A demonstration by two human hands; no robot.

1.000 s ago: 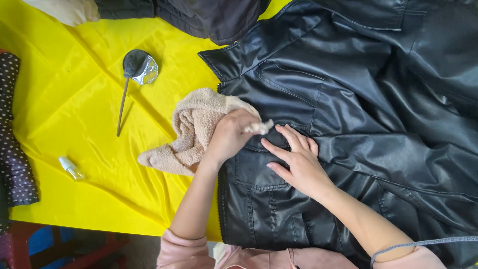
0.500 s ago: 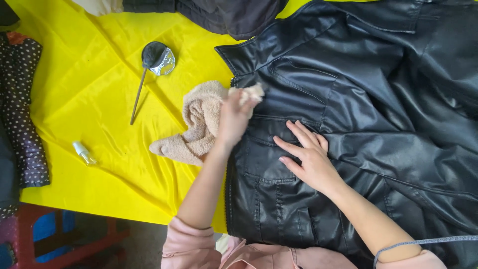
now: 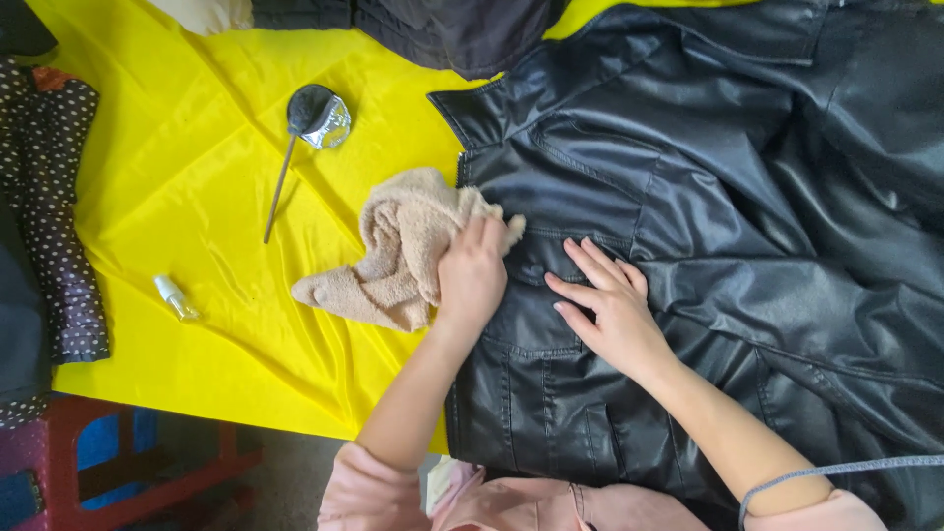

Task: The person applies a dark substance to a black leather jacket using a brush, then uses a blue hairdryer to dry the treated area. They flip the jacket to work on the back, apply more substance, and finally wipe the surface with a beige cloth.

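Presently left hand (image 3: pixel 472 275) clamped on fluffy beige towel (image 3: pixel 403 251), pressed at zipper edge of glossy black leather jacket (image 3: pixel 708 226). Right hand (image 3: pixel 605 310), at 3 o'clock of it, lies flat, fingers spread. Jacket's right side cut off; yellow satin cloth (image 3: pixel 197 197) wrinkled beneath.

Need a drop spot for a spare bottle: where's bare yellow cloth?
Free: yellow cloth between the spray bottle and the near edge, and between the spoon and dotted fabric. Crowded: the right side, under the jacket, towel, left hand and right hand.
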